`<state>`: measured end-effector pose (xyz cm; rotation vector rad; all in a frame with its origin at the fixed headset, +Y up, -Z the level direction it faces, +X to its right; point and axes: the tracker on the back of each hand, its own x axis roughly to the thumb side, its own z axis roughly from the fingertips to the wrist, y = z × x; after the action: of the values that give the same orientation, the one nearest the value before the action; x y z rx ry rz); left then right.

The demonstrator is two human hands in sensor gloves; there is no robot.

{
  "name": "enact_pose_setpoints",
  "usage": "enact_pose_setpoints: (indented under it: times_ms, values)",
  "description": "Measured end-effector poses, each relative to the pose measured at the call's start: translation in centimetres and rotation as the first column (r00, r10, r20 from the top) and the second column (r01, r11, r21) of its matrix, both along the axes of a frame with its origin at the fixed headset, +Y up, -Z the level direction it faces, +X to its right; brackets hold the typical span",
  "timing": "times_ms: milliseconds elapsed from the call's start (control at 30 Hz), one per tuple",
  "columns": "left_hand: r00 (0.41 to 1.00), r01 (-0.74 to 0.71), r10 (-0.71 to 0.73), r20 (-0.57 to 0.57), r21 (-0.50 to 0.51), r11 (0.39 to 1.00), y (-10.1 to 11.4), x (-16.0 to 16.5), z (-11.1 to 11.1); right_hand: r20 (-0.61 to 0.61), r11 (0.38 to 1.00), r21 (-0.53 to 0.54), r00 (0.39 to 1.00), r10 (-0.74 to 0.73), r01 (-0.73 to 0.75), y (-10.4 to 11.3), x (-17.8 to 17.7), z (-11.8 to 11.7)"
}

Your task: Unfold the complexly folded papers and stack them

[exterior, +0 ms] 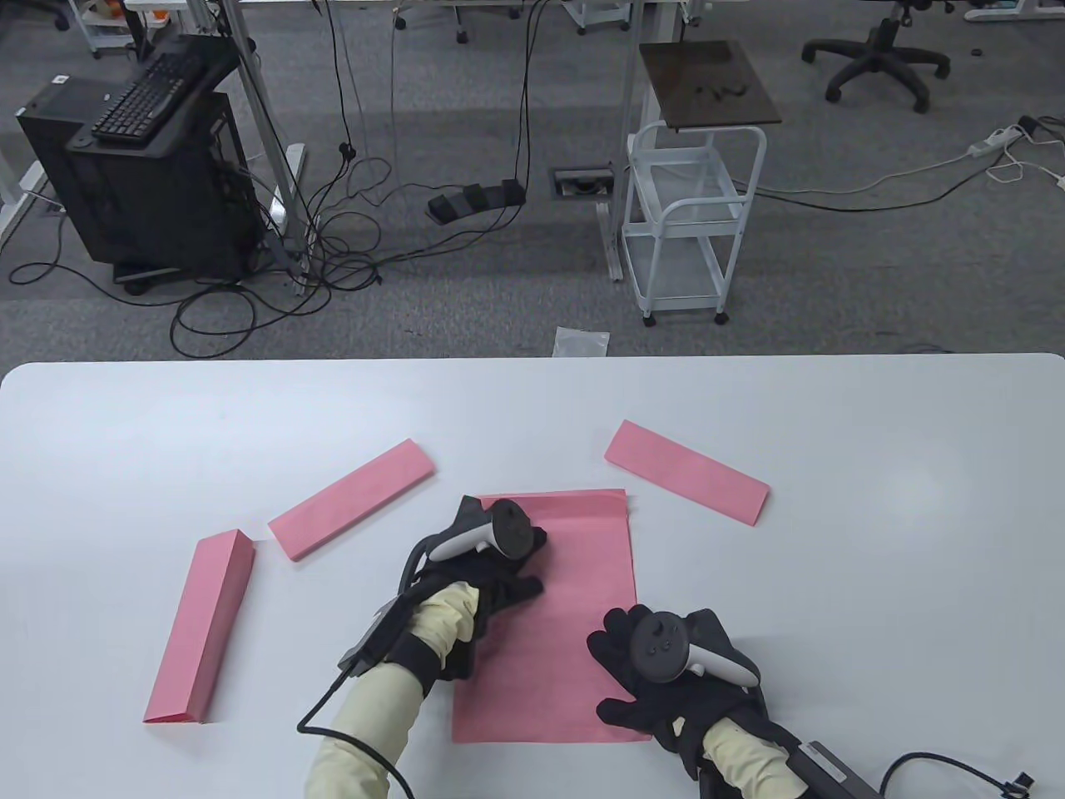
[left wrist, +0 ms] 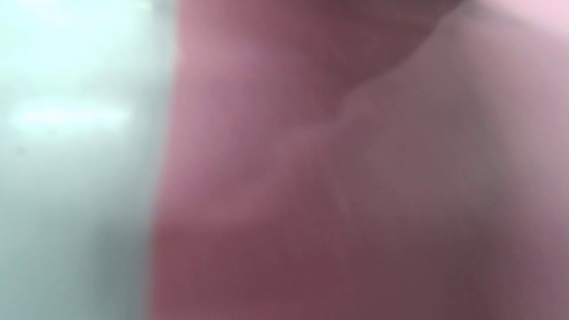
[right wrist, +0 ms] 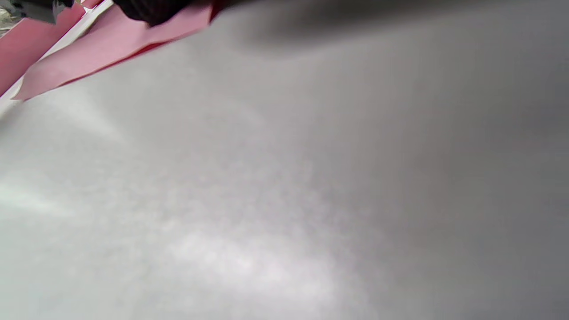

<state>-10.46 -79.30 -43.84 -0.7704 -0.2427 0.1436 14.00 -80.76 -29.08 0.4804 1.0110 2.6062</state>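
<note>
A pink sheet [exterior: 574, 616], opened out flat, lies at the front middle of the white table [exterior: 874, 499]. My left hand [exterior: 499, 574] rests flat on its left part, fingers spread. My right hand [exterior: 649, 666] presses flat on its lower right corner. Three folded pink papers lie around it: one at the far left [exterior: 202, 626], one left of centre [exterior: 354, 498], one at the back right [exterior: 685, 483]. The left wrist view is a blur of pink paper [left wrist: 355, 178]. The right wrist view shows the sheet's edge [right wrist: 111, 44] on the table, with a dark fingertip [right wrist: 151, 11] on it.
The table's far edge runs across the middle of the table view. Beyond it on the floor stand a white cart [exterior: 691, 216], a black computer case with a keyboard [exterior: 141, 166] and loose cables.
</note>
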Motion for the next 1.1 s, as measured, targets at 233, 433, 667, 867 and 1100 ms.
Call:
enact_pose_setpoints:
  times_ms: [233,433,667,867,1100]
  values:
    - [0.998,0.005,-0.005,-0.063,0.001,1.000,0.0,-1.1,-1.6,-0.001,1.000,-0.005,1.000,-0.001,0.001,0.0,0.0,0.0]
    - [0.990,-0.102,0.106,-0.091,0.051,0.993,-0.2,-1.5,-1.4,0.010,1.000,0.023,1.000,-0.016,0.015,0.3,0.0,-0.1]
    - [0.947,-0.292,0.304,-0.108,0.114,0.950,1.6,-1.7,-0.6,0.042,0.989,0.040,0.989,-0.142,0.140,2.9,0.2,-0.9]
    - [0.900,-0.418,0.433,-0.047,0.182,0.890,4.0,-2.4,2.0,0.102,0.985,0.081,0.982,-0.160,0.152,6.0,1.4,-3.0]
    - [0.931,-0.360,0.362,0.043,0.271,0.893,6.6,-3.6,8.0,0.331,0.979,0.166,0.928,-0.169,0.119,7.8,3.9,-8.3]
